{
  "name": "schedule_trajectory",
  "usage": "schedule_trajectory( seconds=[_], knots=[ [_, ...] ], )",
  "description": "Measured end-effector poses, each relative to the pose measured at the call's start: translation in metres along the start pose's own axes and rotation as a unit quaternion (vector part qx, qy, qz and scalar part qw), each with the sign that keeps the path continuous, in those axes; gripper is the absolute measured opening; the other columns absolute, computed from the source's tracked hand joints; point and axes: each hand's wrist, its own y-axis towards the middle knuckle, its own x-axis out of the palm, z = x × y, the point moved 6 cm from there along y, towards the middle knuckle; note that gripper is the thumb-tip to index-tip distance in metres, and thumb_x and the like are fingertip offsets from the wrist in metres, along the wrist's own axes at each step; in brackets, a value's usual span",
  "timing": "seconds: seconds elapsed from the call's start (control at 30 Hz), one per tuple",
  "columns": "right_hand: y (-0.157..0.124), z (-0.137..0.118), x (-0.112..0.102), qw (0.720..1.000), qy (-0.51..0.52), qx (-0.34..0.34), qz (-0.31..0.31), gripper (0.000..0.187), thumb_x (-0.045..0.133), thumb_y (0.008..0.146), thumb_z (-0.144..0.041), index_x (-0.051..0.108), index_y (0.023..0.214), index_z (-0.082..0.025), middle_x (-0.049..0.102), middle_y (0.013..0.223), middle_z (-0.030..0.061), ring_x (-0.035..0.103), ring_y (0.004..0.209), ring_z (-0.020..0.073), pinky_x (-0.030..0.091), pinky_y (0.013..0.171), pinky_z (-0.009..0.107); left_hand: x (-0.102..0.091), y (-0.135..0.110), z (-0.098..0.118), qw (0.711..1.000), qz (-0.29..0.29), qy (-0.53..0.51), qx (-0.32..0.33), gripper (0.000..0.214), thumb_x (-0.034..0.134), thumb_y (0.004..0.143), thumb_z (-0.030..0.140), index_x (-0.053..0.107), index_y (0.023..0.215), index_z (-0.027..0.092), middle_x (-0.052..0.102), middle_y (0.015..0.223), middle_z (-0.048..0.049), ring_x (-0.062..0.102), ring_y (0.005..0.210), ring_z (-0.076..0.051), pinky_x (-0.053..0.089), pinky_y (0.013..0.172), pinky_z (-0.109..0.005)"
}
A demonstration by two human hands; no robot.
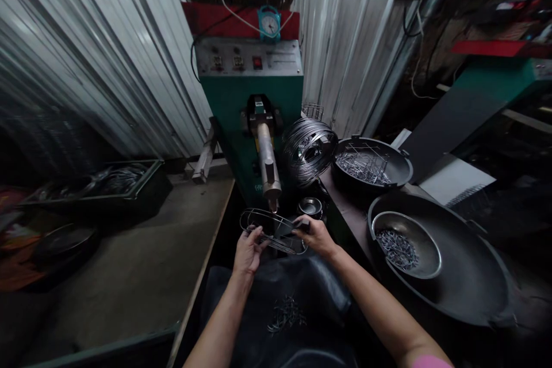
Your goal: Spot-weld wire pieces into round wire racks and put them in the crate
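Observation:
My left hand [250, 250] and my right hand [316, 236] both grip a thin oval wire frame [271, 229], one at each end, fingers pinched on the wire. The frame sits just under the metal electrode tip [272, 195] of a green spot-welding machine [254, 98]. A small pile of short wire pieces [285, 313] lies on the dark apron over my lap.
A coil of wire rings [308, 149] leans right of the machine. Two dark pans [401, 169] [470, 282] on the right bench hold short wire pieces, one in a metal bowl [425, 253]. A small tin [310, 206] stands nearby. A crate [142, 190] of wire parts sits at left.

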Motion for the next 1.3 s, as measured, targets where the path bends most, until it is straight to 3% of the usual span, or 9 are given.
schedule_trajectory(
  seconds=[0.23, 0.6, 0.7, 0.83, 0.93, 1.1, 1.3],
  knots=[
    [0.017, -0.010, -0.004, 0.998, -0.051, -0.028, -0.027, 0.017, 0.061, 0.076, -0.031, 0.061, 0.088, -0.019, 0.062, 0.077, 0.0008, 0.058, 0.069, 0.0146, 0.044, 0.066, 0.024, 0.005, 0.017, 0.004, 1.000, -0.023, -0.008, -0.009, 0.026, 0.068, 0.060, 0.008, 0.053, 0.078, 0.016, 0.054, 0.063, 0.0051, 0.054, 0.058, -0.010, 0.052, 0.070, -0.043],
    [0.043, -0.011, 0.005, 0.998, -0.041, -0.007, -0.036, 0.018, 0.063, 0.073, -0.033, 0.061, 0.084, -0.018, 0.062, 0.071, -0.0002, 0.056, 0.065, 0.0143, 0.044, 0.063, 0.025, 0.003, 0.034, 0.004, 0.998, 0.013, -0.003, -0.065, 0.011, 0.061, 0.068, 0.006, 0.055, 0.072, 0.014, 0.054, 0.064, 0.0021, 0.053, 0.058, -0.011, 0.052, 0.072, -0.044],
    [0.031, -0.001, 0.001, 0.999, 0.035, 0.033, -0.013, 0.021, 0.066, 0.071, -0.035, 0.061, 0.084, -0.019, 0.064, 0.073, 0.0010, 0.059, 0.070, 0.0163, 0.046, 0.068, 0.028, 0.000, 0.020, -0.001, 1.000, 0.012, 0.017, -0.018, 0.010, 0.062, 0.073, 0.016, 0.057, 0.081, 0.015, 0.057, 0.076, -0.0016, 0.057, 0.070, -0.013, 0.050, 0.076, -0.042],
    [-0.004, 0.030, -0.008, 0.963, 0.228, 0.101, 0.102, 0.026, 0.066, 0.071, -0.039, 0.058, 0.088, -0.021, 0.067, 0.095, 0.0056, 0.062, 0.090, 0.0217, 0.047, 0.083, 0.037, -0.008, -0.012, -0.018, 0.987, 0.016, 0.096, 0.128, 0.053, 0.075, 0.064, 0.025, 0.051, 0.111, 0.025, 0.056, 0.108, -0.0044, 0.055, 0.100, -0.015, 0.044, 0.088, -0.031],
    [-0.028, 0.050, -0.007, 0.928, 0.303, 0.131, 0.174, 0.032, 0.069, 0.068, -0.041, 0.054, 0.090, -0.022, 0.068, 0.095, 0.0060, 0.063, 0.091, 0.0242, 0.047, 0.086, 0.042, -0.004, -0.025, -0.039, 0.979, -0.013, 0.141, 0.144, 0.078, 0.078, 0.059, 0.024, 0.039, 0.126, 0.028, 0.055, 0.112, -0.0061, 0.055, 0.103, -0.017, 0.043, 0.089, -0.029],
    [-0.042, 0.051, -0.008, 0.916, 0.321, 0.120, 0.210, 0.030, 0.060, 0.076, -0.046, 0.048, 0.093, -0.023, 0.068, 0.099, 0.0084, 0.064, 0.093, 0.0247, 0.048, 0.086, 0.045, 0.007, -0.024, -0.044, 0.976, -0.004, 0.156, 0.153, 0.077, 0.076, 0.062, 0.027, 0.035, 0.128, 0.028, 0.055, 0.107, -0.0063, 0.058, 0.096, -0.016, 0.043, 0.087, -0.029],
    [-0.054, 0.031, -0.009, 0.958, 0.234, 0.065, 0.153, 0.018, 0.064, 0.077, -0.032, 0.053, 0.088, -0.023, 0.066, 0.100, 0.0058, 0.063, 0.095, 0.0194, 0.045, 0.090, 0.038, 0.017, -0.021, -0.042, 0.981, -0.031, 0.144, 0.128, 0.053, 0.076, 0.060, 0.028, 0.051, 0.106, 0.021, 0.058, 0.092, -0.0028, 0.059, 0.083, -0.013, 0.044, 0.079, -0.026]
  ],
)
